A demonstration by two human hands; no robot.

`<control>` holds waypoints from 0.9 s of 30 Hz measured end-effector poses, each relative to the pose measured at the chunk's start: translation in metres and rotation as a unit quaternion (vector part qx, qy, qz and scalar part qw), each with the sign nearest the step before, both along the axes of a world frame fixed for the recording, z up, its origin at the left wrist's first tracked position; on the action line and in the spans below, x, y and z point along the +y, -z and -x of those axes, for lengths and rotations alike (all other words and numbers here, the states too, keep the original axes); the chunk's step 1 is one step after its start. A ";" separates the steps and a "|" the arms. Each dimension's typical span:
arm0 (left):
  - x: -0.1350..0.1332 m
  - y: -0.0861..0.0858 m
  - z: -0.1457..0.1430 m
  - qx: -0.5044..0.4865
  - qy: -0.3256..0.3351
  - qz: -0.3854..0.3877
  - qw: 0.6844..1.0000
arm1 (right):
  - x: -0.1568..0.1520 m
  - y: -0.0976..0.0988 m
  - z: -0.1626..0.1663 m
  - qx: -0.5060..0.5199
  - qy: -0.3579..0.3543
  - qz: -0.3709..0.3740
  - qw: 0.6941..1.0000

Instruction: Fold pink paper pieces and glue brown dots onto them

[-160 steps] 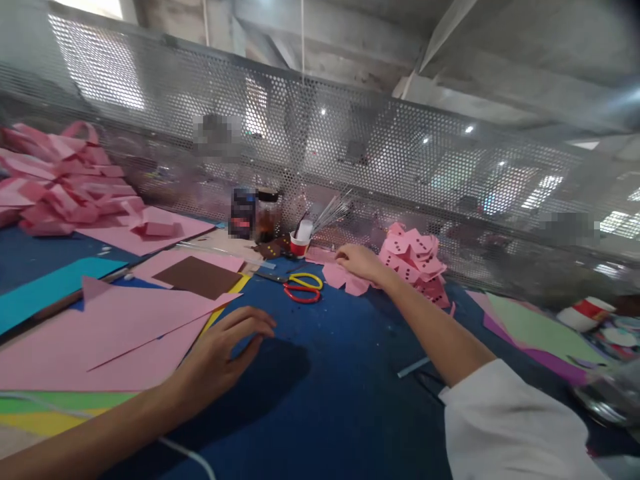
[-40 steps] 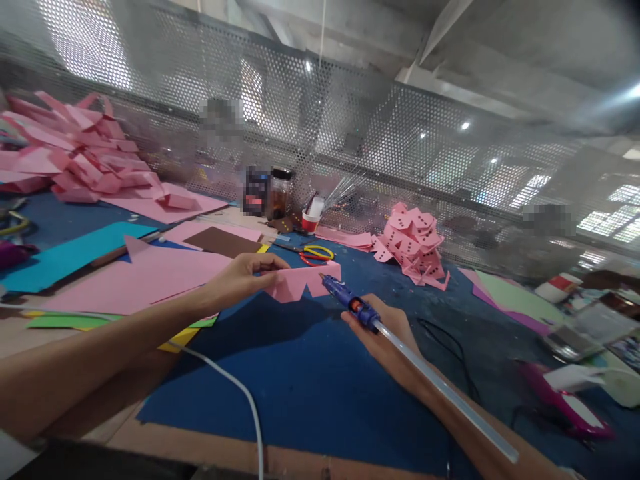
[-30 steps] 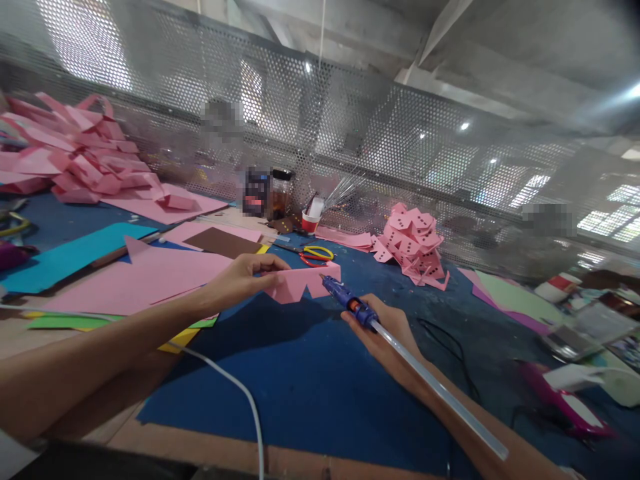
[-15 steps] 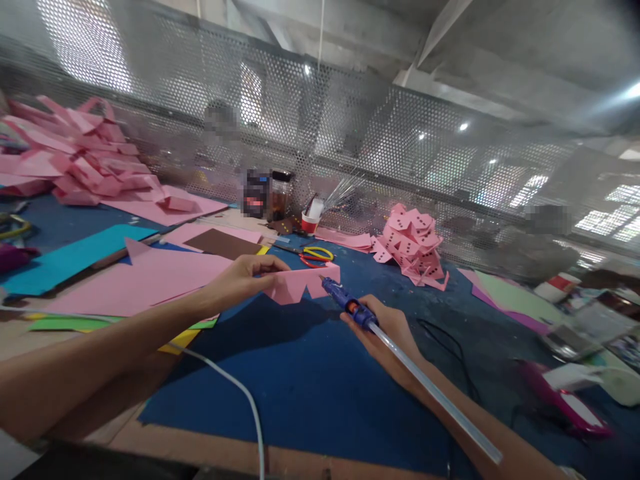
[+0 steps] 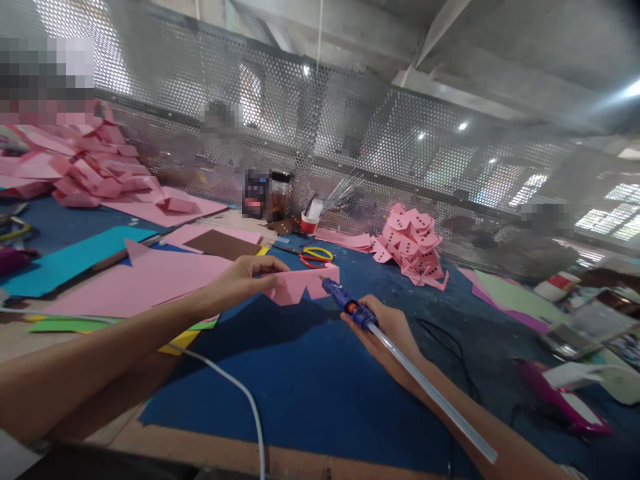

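My left hand (image 5: pixel 239 280) pinches a pink paper cut-out (image 5: pixel 304 283) with a zigzag lower edge and holds it up above the blue table mat (image 5: pixel 305 380). My right hand (image 5: pixel 387 330) grips a blue glue gun (image 5: pixel 347 304), from whose back a long clear glue stick (image 5: pixel 433 395) runs along my forearm. The gun's tip touches the right end of the pink cut-out.
Yellow and red scissors (image 5: pixel 313 256) lie behind the cut-out, with a heap of pink punched pieces (image 5: pixel 413 245) to the right. Large pink sheets (image 5: pixel 145 277) and a brown sheet (image 5: pixel 223 245) lie left. Jars (image 5: pixel 273 195) stand by the perforated metal screen (image 5: pixel 350 153). A white cable (image 5: pixel 235 387) crosses the front.
Five seconds ago my hands were on the table, the right one reaching toward the pink pile. Now the left holds the cut-out and the right the glue gun; over the last second almost nothing moved.
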State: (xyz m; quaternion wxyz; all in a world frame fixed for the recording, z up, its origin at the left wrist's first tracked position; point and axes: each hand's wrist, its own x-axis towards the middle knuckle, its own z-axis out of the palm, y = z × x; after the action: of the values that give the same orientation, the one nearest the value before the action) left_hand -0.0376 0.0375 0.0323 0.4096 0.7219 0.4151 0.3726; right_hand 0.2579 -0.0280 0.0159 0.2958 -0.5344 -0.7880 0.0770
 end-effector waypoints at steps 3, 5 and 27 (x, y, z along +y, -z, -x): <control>0.000 0.000 0.000 0.004 0.000 -0.005 1.000 | 0.000 0.000 0.000 0.000 -0.001 0.003 1.000; 0.000 0.000 0.001 0.004 0.003 -0.006 1.000 | 0.000 0.001 -0.001 -0.001 -0.002 0.007 1.000; 0.000 0.000 0.002 0.009 0.008 0.008 1.000 | -0.001 0.000 0.000 -0.003 0.006 -0.003 1.000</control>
State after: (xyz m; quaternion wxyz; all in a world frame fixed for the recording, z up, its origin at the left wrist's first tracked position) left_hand -0.0394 0.0371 0.0322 0.4145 0.7253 0.4156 0.3597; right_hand 0.2583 -0.0294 0.0162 0.2954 -0.5386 -0.7859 0.0706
